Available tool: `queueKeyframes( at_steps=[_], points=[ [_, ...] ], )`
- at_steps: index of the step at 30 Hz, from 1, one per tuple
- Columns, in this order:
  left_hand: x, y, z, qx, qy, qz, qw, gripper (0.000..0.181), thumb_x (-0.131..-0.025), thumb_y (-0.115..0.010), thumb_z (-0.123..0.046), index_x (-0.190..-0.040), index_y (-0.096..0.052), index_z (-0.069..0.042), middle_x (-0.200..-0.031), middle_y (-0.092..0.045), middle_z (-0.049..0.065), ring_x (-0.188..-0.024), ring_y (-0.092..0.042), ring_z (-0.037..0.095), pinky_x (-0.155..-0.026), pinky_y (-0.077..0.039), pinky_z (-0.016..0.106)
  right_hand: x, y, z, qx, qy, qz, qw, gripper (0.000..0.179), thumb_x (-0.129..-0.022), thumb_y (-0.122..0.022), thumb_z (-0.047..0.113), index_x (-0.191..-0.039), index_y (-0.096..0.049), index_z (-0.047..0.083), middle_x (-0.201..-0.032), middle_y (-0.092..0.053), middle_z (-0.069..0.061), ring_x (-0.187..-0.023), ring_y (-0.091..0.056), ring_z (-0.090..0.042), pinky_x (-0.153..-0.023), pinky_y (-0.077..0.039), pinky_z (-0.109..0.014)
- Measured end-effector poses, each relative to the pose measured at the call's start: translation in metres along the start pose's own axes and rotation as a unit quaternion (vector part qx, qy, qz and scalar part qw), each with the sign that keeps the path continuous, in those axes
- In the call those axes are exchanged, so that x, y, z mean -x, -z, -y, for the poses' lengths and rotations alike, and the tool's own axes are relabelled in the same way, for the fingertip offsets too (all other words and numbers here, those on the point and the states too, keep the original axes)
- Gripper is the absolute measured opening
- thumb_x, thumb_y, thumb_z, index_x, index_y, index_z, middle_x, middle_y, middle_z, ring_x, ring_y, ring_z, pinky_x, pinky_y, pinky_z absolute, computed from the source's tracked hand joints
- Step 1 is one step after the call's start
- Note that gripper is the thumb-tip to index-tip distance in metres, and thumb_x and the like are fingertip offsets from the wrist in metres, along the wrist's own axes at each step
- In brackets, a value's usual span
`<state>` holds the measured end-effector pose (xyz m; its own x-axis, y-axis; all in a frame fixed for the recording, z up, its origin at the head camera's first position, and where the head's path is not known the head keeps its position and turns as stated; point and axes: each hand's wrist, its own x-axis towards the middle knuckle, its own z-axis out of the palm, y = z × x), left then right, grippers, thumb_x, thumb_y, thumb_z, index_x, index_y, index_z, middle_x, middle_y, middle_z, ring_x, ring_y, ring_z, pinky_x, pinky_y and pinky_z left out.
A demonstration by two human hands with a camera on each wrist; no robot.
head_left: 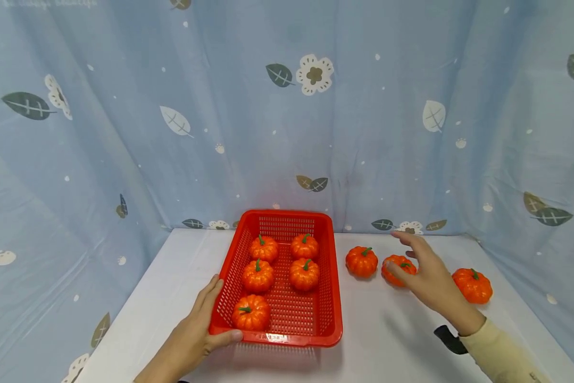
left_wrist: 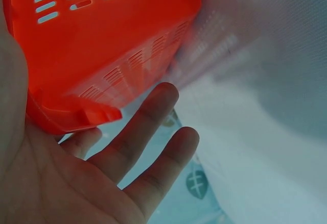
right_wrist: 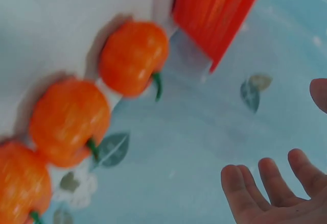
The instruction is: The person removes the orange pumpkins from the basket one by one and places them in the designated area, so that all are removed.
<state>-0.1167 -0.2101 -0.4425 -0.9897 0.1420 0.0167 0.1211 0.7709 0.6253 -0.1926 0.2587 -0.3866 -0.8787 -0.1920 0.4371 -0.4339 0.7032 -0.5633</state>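
A red plastic basket (head_left: 337, 298) stands on the white table with small orange pumpkins inside, three along its left and two along its right. My left hand (head_left: 193, 324) holds its near left corner, thumb on the front rim, other fingers along the outer left side. In the left wrist view those fingers (left_wrist: 158, 104) reach past the basket's outer wall. Over the table to the basket's right, my right hand (head_left: 427, 276) hovers with spread fingers and nothing in them. It overlaps the middle pumpkin (head_left: 396, 274), which shows partly behind the thumb.
Another pumpkin (head_left: 362, 261) sits close to the basket's right wall, and one (head_left: 472, 285) lies farther right, past my right wrist. A blue curtain (head_left: 287, 127) with leaf prints hangs behind and on both sides of the table (head_left: 143, 319). Something black (head_left: 451, 340) juts from the right wrist.
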Motion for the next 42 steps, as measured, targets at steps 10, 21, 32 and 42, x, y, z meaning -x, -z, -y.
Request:
queueKeyframes(
  at_steps=[10,21,32,42],
  points=[
    [0.001,0.000,-0.002,0.006,0.001,0.003,1.0000,0.121,-0.076,-0.073,-0.071,-0.164,-0.011,-0.018,-0.170,-0.006,-0.001,-0.139,-0.042,0.042,-0.098,-0.046,0.061,-0.009,-0.037,0.030,-0.034,0.024,0.061,0.9972,0.068,-0.091,-0.079,0.030,-0.149,-0.046,0.016,-0.146,-0.050,-0.009,-0.128,-0.051,-0.034,-0.096,-0.048,-0.061],
    [0.002,0.000,-0.002,0.008,0.002,0.003,1.0000,0.119,-0.078,-0.074,-0.069,-0.164,-0.011,-0.019,-0.170,-0.004,-0.003,-0.140,-0.040,0.041,-0.100,-0.045,0.061,-0.017,-0.067,0.045,-0.067,0.064,0.100,0.9907,0.068,-0.089,-0.080,0.028,-0.149,-0.047,0.021,-0.148,-0.048,0.001,-0.134,-0.047,-0.024,-0.104,-0.046,-0.052],
    [0.002,0.000,0.001,0.000,-0.012,-0.007,0.9999,0.119,-0.076,-0.073,-0.072,-0.164,-0.012,-0.018,-0.169,-0.007,0.001,-0.139,-0.041,0.041,-0.099,-0.046,0.061,-0.031,-0.093,0.063,-0.069,0.093,0.146,0.9824,0.065,-0.090,-0.080,0.022,-0.146,-0.048,0.020,-0.146,-0.049,0.003,-0.135,-0.047,-0.020,-0.108,-0.043,-0.047],
    [0.002,0.001,-0.001,-0.002,-0.015,-0.009,0.9998,0.119,-0.076,-0.072,-0.072,-0.164,-0.013,-0.018,-0.169,-0.008,-0.001,-0.137,-0.044,0.043,-0.097,-0.047,0.062,-0.046,-0.119,0.063,-0.008,0.105,0.198,0.9746,0.064,-0.091,-0.078,0.026,-0.147,-0.049,0.015,-0.148,-0.045,-0.006,-0.134,-0.046,-0.025,-0.105,-0.046,-0.045]
  ],
)
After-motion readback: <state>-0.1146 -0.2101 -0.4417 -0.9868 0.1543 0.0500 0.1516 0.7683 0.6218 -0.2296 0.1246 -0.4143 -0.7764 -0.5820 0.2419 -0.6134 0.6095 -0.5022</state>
